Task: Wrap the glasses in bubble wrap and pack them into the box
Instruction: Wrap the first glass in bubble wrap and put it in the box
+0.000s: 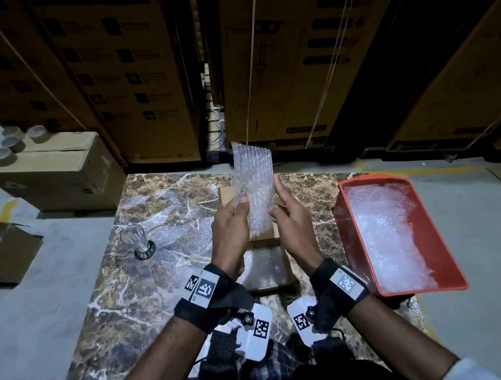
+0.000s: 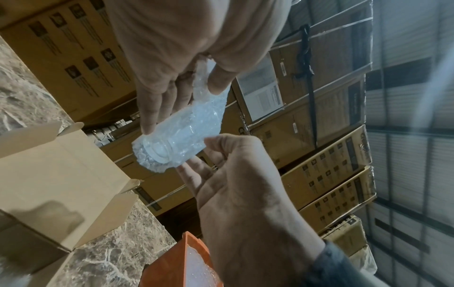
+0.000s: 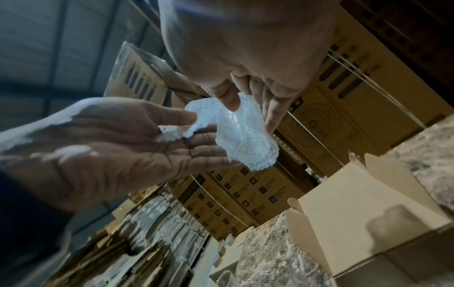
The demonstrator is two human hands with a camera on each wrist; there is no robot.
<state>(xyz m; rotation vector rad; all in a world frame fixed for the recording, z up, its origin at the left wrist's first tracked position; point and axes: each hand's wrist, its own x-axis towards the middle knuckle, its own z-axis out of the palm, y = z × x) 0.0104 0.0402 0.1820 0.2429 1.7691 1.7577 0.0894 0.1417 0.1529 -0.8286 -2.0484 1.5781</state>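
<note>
**Head view: wrapped glass held over box**

Both hands raised above the open box on the marble table. Left hand pinches the bubble wrap with thumb and fingers; right hand also grips it. A glass sits inside the wrap. Second glass stands bare, left. Red tray of wrap, right.

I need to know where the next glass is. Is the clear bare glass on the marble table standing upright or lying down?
Upright. The clear bare glass stands on its round base on the marble table, mouth upward, unwrapped.
</note>
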